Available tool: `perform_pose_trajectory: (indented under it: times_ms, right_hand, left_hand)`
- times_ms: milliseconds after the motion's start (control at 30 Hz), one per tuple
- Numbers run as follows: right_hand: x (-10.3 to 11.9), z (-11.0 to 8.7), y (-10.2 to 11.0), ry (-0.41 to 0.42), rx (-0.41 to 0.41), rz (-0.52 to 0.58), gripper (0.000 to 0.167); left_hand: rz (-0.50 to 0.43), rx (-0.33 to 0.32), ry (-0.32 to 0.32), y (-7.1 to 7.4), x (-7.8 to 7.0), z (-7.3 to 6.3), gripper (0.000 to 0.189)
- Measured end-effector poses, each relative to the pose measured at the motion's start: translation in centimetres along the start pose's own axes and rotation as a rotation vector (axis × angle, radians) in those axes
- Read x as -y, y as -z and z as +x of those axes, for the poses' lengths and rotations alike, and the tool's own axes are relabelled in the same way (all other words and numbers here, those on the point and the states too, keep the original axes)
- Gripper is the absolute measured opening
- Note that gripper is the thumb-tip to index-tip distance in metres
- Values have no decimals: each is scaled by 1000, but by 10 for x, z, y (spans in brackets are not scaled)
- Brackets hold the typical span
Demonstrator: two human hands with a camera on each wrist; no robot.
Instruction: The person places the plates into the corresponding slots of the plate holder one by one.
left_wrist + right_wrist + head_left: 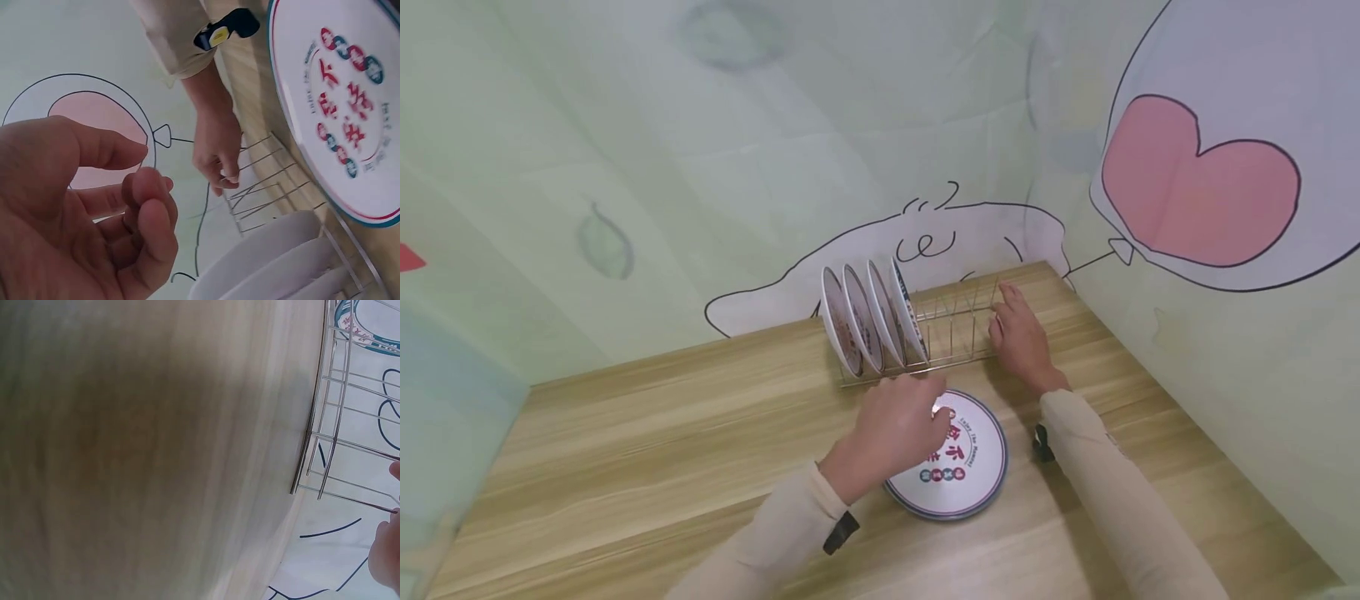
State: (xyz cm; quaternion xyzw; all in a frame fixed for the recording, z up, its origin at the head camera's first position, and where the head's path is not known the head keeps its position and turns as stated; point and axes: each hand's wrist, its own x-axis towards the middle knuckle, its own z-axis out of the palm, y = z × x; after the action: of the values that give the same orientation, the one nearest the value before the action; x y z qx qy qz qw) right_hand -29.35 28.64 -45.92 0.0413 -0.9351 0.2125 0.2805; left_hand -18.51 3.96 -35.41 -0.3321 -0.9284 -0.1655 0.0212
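Note:
A wire dish rack (958,362) stands at the back of the table. Several white plates (857,337) lean upright in its left part. My right hand (1022,337) is at the rack's right end, thumb and fingers pinching the end wire; in the right wrist view only its fingertips (384,553) show by the wires. In front of the rack lies a round white plate (951,492) with a blue rim and red printed characters. Over this plate is my left hand (895,429), its fingers loosely curled. The left wrist view shows nothing between its thumb and fingers (159,234).
The wood-grain table (685,433) reaches far to the left. A cloth backdrop (760,167) with line drawings rises right behind the rack. On the right, another backdrop panel with a pink heart (1210,187) borders the table edge.

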Motion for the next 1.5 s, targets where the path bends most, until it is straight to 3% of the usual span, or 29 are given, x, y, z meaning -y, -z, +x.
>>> perform_pose_trajectory:
  times_ms: [433, 667, 867, 1067, 1300, 1500]
  right_hand:
    - [1, 0, 1, -41, 40, 24, 29]
    - [3, 1, 3, -42, 39, 32, 29]
    - [2, 1, 1, -28, 15, 29, 26]
    - [3, 0, 2, -44, 29, 29, 27]
    - [3, 0, 2, -60, 39, 31, 27]
    - [4, 1, 3, -28, 14, 32, 25]
  left_hand:
    - [-61, 3, 124, -33, 26, -23, 20]
    - [-97, 56, 234, -49, 45, -31, 21]
    - [-138, 90, 297, -61, 60, -35, 22]
    - [-181, 65, 356, -73, 72, -37, 37]
    - [-266, 62, 405, -81, 80, -37, 56]
    - [-373, 101, 435, -82, 83, -36, 64]
